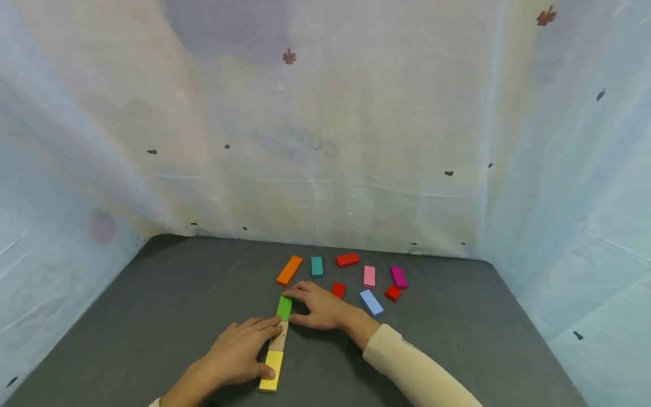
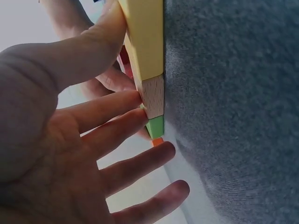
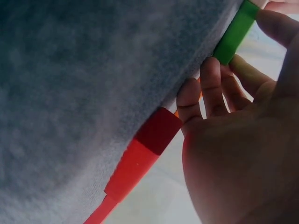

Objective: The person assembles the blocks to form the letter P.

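Note:
A green block (image 1: 285,307), a bare wood block (image 1: 277,337) and a yellow block (image 1: 271,371) lie end to end in a line on the dark cloth. My left hand (image 1: 238,351) spreads along the left of this row. Its thumb rests on the yellow block, while the index and middle fingertips touch the wood block (image 2: 153,95); its other fingers reach out straight. With thumb and index finger at opposite ends, my right hand (image 1: 319,308) grips the green block (image 3: 236,35) from its right side.
Beyond the hands lie an orange block (image 1: 289,270), a teal block (image 1: 317,266), a pink block (image 1: 369,276), a magenta block (image 1: 399,277), a light blue block (image 1: 371,303) and several red blocks (image 1: 348,260). A pale curtain (image 1: 325,141) hangs behind the dark table (image 1: 432,339).

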The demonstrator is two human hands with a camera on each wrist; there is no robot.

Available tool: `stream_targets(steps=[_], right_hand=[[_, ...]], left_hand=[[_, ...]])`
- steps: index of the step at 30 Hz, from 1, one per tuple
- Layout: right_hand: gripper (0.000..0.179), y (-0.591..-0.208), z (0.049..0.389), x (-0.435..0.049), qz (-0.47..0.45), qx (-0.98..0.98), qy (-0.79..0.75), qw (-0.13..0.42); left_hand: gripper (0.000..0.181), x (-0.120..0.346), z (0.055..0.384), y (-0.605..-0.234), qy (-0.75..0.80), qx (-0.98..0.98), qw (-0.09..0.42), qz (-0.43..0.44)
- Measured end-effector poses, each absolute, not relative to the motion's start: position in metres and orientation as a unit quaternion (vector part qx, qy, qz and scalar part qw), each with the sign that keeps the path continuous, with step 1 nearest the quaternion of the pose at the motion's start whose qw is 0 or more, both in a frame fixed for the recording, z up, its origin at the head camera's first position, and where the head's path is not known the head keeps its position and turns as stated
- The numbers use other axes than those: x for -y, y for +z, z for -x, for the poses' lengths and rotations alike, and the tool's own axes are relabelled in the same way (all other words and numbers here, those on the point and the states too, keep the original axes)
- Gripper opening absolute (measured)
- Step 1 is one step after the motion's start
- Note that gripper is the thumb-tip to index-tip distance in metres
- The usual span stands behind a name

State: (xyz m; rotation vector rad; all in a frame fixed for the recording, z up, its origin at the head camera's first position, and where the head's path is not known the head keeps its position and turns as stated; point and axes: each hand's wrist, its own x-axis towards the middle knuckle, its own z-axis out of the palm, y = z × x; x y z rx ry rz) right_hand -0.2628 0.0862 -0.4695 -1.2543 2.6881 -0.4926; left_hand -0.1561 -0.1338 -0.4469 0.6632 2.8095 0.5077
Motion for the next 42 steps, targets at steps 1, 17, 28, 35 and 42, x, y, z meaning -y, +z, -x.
stream_targets(steps=[1,17,28,35,42], right_hand=[[0.055,-0.469,0.263,-0.086,0.416,-0.892,-0.163,0.068],[0.06,-0.469,0.266,-0.097,0.405,-0.889,-0.2,0.076],[0.064,-0.466,0.295,-0.086,0.335,-0.929,-0.16,0.003],[0.075,-0.464,0.313,-0.075,0.293,-0.94,-0.174,-0.017],[0.085,-0.468,0.325,-0.064,0.26,-0.954,-0.151,0.0]], left_hand=[[0.081,0.133,0.156,-0.446,0.174,-0.953,0.105,-0.224],[0.084,0.132,0.155,-0.45,0.186,-0.95,0.107,-0.226],[0.085,0.137,0.155,-0.454,0.182,-0.953,0.111,-0.216],[0.085,0.137,0.157,-0.453,0.183,-0.953,0.1,-0.219],[0.086,0.137,0.158,-0.453,0.187,-0.952,0.098,-0.223]])
